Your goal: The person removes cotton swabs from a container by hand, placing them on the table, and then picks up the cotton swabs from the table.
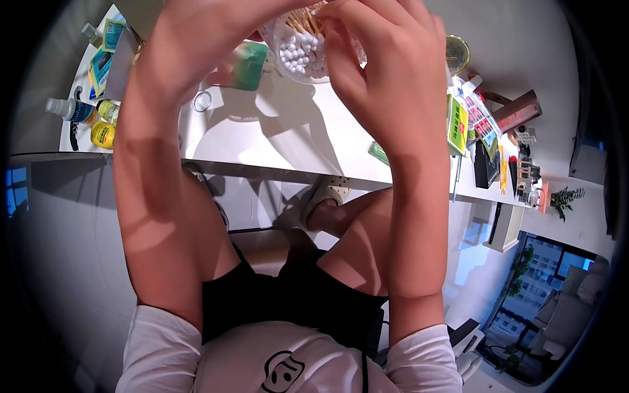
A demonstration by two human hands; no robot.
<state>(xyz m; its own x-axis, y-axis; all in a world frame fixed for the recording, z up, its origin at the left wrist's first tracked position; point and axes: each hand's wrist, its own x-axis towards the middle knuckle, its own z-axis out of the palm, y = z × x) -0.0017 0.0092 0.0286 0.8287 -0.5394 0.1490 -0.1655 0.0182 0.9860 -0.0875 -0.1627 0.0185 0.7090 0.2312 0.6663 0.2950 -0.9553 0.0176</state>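
Note:
A clear round container (303,77) packed with white-tipped cotton swabs (300,51) is at the top middle of the white table. My left hand (219,21) reaches over from the left; its fingers are cut off by the top edge. On the right side of the container is my right hand (386,62), its thumb and index finger brought together over the swabs. What they pinch, if anything, is too hidden to make out. Beside the container, near my left wrist, lies a green and pink case (250,67).
Bottles (103,134) and packets (100,71) crowd the table's left end. A green and yellow box (457,124), a dark box (486,165) and small bottles (528,171) stand at the right. A small green item (378,152) lies by the front edge (282,167), above my legs.

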